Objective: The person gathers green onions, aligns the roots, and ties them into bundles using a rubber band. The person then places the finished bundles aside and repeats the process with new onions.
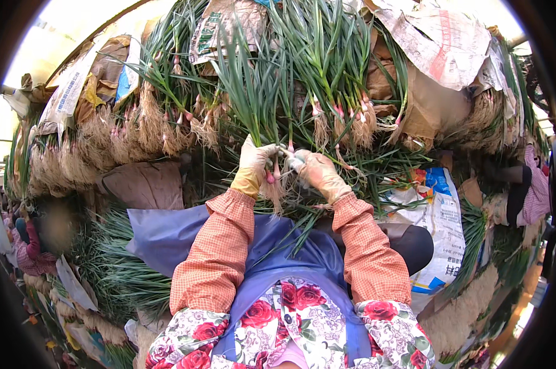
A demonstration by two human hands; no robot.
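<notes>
My left hand (256, 161), in a pale soiled glove, is closed around a bunch of green garlic plants (255, 106). Their long leaves point up and away from me, and their pinkish bulbs and pale roots (273, 191) hang below the hand. My right hand (316, 171), gloved too, has its fingertips pinched at the stems and bulbs beside the left one; what exactly lies between them is hard to see. Just beyond, more green garlic (340, 69) lies heaped with roots towards me. A blue plastic apron (296, 244) covers my lap, with loose leaves on it.
Rooted bundles (107, 138) line the bank ahead, partly under paper sacks (435, 41). A white printed sack (439, 221) lies at right, a leafy pile (126, 263) at left. People (534, 184) are at the far right and a person (31, 249) at the far left.
</notes>
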